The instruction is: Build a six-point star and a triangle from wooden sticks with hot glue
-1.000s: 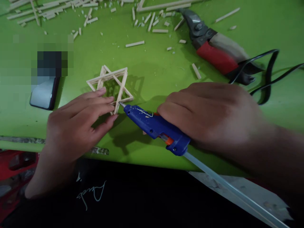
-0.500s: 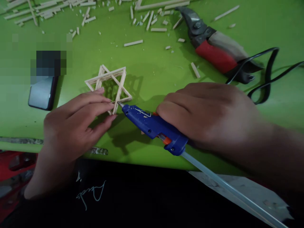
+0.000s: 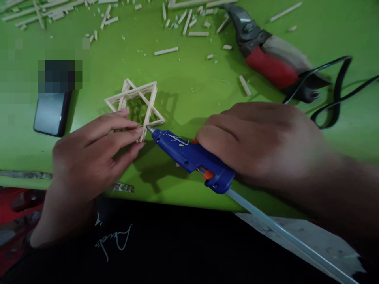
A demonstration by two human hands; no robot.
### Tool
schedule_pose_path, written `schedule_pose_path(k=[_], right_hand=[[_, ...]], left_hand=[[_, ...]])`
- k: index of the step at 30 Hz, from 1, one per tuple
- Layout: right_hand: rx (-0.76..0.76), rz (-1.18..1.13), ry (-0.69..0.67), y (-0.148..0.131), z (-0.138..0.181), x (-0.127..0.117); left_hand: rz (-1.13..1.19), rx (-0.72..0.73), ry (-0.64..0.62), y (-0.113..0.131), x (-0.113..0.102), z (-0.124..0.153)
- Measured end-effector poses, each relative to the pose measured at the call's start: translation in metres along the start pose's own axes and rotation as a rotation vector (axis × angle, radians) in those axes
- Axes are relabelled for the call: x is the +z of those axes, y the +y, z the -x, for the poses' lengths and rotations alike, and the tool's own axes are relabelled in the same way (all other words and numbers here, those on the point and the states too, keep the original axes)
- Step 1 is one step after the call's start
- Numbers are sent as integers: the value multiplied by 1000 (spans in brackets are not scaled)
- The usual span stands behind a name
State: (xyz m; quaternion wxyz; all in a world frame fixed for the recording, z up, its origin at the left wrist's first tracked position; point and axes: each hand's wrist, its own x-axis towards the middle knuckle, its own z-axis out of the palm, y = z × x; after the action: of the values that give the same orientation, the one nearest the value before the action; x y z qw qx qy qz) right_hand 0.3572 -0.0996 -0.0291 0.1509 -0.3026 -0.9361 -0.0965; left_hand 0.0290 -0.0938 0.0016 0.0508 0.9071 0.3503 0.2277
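A six-pointed star [image 3: 152,103] built of thin wooden sticks stands on the green table, several layers high. My left hand [image 3: 94,152] grips its near corner between thumb and fingers. In my right hand [image 3: 257,142] is a blue hot glue gun [image 3: 189,156], with the fingers wrapped round its far side and partly hidden. The gun's metal nozzle touches, or almost touches, the star's stick beside my left fingertips. A long clear glue stick [image 3: 281,230] sticks out of the gun's back end toward the lower right.
Pruning shears [image 3: 271,65] with a red grip lie at the upper right, near a looped black cord [image 3: 336,98]. A phone [image 3: 50,112] lies at the left. Cut wooden sticks [image 3: 198,34] and scraps are scattered along the far side of the green table [image 3: 195,81].
The view has shifted very slightly. Both hands, the star and the glue gun keep nearly the same positions, with the nozzle at the same corner.
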Motion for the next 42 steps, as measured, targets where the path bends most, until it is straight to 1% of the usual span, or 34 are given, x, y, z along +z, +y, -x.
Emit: schedule_pose_path(k=[6, 14, 20, 25, 28, 32, 36, 39, 42], right_hand=[[-15, -15, 38, 2, 0, 0], [-8, 0, 35, 2, 0, 0], [0, -9, 58, 1, -1, 2], [-2, -21, 55, 1, -2, 1], [36, -41, 67, 2, 1, 0], [166, -115, 92, 3, 3, -1], [200, -154, 116, 4, 2, 0], [223, -214, 145, 6, 1, 1], [252, -310, 172, 9, 3, 0]], left_hand=[[-16, -77, -56, 4, -4, 2], [5, -65, -40, 3, -3, 4], [4, -125, -89, 6, -6, 3], [-6, -127, -102, 8, -7, 3], [-2, -114, -114, 6, -7, 4], [-25, -156, -178, 4, -7, 5], [-12, -136, -151, 4, -7, 2], [-49, -74, -89, -1, -6, 1], [-48, -58, -16, -10, -5, 3]])
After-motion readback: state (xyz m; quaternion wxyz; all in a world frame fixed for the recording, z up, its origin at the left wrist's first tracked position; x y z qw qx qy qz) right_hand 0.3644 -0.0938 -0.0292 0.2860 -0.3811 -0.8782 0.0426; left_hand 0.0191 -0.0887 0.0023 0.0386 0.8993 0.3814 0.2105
